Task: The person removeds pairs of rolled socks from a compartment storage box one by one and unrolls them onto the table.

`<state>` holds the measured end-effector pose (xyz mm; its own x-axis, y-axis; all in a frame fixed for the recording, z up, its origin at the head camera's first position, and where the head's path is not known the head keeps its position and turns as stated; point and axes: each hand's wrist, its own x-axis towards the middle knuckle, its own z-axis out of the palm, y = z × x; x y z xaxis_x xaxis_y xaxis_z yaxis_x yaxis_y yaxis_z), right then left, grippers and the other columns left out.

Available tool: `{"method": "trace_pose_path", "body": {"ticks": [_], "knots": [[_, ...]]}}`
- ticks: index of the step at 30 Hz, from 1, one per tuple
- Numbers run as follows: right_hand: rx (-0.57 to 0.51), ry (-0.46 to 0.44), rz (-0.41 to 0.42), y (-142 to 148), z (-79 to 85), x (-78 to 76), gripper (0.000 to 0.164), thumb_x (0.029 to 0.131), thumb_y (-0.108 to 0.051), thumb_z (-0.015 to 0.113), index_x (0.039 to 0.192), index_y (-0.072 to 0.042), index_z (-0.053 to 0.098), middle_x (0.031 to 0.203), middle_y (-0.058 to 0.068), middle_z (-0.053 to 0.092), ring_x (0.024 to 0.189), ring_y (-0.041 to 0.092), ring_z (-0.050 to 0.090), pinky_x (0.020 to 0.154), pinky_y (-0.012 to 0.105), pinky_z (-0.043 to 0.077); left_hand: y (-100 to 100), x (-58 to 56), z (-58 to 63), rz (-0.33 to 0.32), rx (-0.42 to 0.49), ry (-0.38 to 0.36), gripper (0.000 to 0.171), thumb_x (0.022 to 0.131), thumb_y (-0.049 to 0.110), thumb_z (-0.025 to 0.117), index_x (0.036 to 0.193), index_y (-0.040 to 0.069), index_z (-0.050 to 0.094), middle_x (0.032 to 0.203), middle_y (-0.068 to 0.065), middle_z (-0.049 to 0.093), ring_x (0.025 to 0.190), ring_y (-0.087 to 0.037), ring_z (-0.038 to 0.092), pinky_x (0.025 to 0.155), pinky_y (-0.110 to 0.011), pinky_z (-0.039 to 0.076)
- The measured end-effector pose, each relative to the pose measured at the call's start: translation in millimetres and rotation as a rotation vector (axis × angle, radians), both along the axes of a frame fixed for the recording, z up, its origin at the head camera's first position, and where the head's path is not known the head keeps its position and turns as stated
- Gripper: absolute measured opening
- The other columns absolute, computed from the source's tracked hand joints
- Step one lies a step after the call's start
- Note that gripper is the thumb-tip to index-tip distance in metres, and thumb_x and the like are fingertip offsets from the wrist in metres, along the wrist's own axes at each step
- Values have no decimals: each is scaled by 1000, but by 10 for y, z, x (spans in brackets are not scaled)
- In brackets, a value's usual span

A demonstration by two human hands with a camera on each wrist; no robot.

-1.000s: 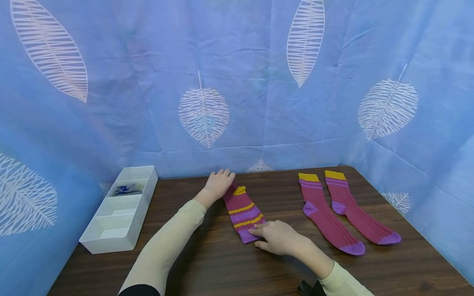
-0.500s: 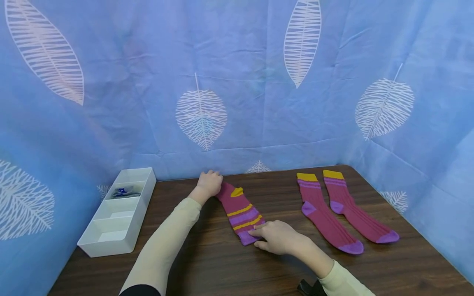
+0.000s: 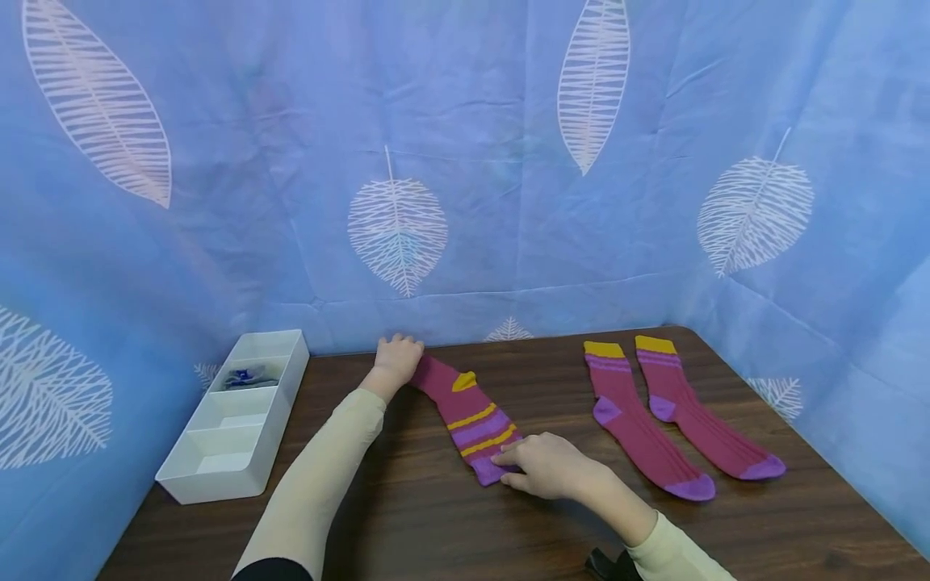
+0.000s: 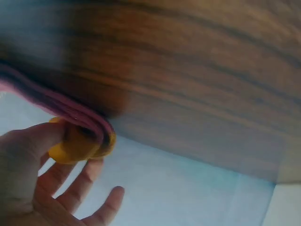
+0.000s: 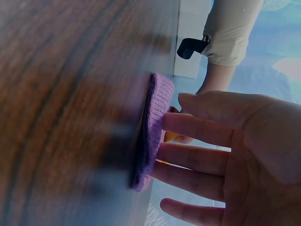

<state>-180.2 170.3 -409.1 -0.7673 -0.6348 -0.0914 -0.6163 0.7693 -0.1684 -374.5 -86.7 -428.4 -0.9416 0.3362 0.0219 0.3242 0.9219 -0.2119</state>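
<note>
A maroon sock (image 3: 439, 381) with a yellow heel, yellow and purple stripes and a purple cuff lies slantwise at the table's middle. At its far end, my left hand (image 3: 400, 359) pinches the yellow toe (image 4: 75, 143) between thumb and fingers. That toe is hidden behind the hand in the head view. My right hand (image 3: 548, 466) rests its straight fingertips on the purple ribbed cuff (image 5: 155, 127) at the near end. Two more maroon socks (image 3: 647, 432) (image 3: 708, 424), with yellow cuffs and purple heels and toes, lie flat side by side to the right.
A white divided box (image 3: 272, 440) stands on the left of the brown wooden table (image 3: 436, 532). One of its compartments holds a dark blue and clear plastic item (image 3: 250, 376). A blue leaf-print cloth (image 3: 479, 226) hangs behind the table and along both sides.
My left hand has moved leftward with the toe end, so the foot of the striped sock shows more and lies more slanted. The right hand stays on the cuff.
</note>
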Motion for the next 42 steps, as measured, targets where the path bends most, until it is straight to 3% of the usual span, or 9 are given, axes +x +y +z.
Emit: {"method": "trace_pose_path", "body": {"ticks": [7,12,15,18,21,24,29,35,42], "knots": [[-6,-18,7,40,-3,5,33,94,-31,64,125,-20,68,123,-2,70,114,20,66,91,41,54,-175,7,-33,49,96,51,36,100,1,46,134,14,45,135,-16,52,125,-36,49,96,-59,45],[-18,-24,-15,75,25,22,30,94,-30,64,122,-22,70,120,-4,71,112,20,67,88,42,55,-250,20,-53,-109,-28,128,35,99,2,51,131,15,48,136,-14,45,127,-32,44,93,-53,47],[-23,-22,-32,90,34,31,27,93,-29,64,118,-22,72,118,-4,72,108,20,68,85,41,56,-297,81,-51,-218,-144,163,30,97,5,55,125,15,61,132,-9,48,123,-28,43,93,-50,47],[-14,-9,-54,102,30,29,25,93,-29,65,114,-22,74,115,-4,73,104,20,70,81,40,56,-358,168,-34,-267,-185,152,27,96,7,57,119,17,68,128,-3,57,118,-25,45,95,-49,45],[14,25,-99,113,10,17,22,93,-31,65,110,-21,75,108,-5,75,98,18,71,81,41,56,-426,261,-7,-264,-161,108,28,96,8,57,119,19,70,126,2,64,116,-24,48,96,-50,44],[56,89,-159,118,-11,-9,19,91,-32,67,97,-17,77,89,-4,75,83,16,70,82,45,53,-500,355,22,-226,-112,49,30,98,9,55,122,20,69,127,2,66,116,-25,50,98,-52,43],[132,183,-222,101,-9,-111,30,89,-33,69,67,-14,62,63,-1,58,65,16,58,81,48,49,-632,537,77,-162,-34,-22,26,95,16,56,117,17,72,119,-3,70,113,-27,53,100,-58,40],[206,133,-259,135,64,-341,38,92,-34,66,63,-13,53,64,2,58,72,21,62,91,54,47,-750,813,121,-158,33,-18,15,92,25,63,96,18,76,96,-3,72,96,-27,57,89,-59,43],[273,46,-331,180,67,-626,49,98,-42,55,59,-13,55,73,8,67,86,29,67,104,59,39,-701,1287,133,-227,71,-21,18,90,29,67,90,14,77,98,-2,71,100,-27,59,96,-64,41]]}}
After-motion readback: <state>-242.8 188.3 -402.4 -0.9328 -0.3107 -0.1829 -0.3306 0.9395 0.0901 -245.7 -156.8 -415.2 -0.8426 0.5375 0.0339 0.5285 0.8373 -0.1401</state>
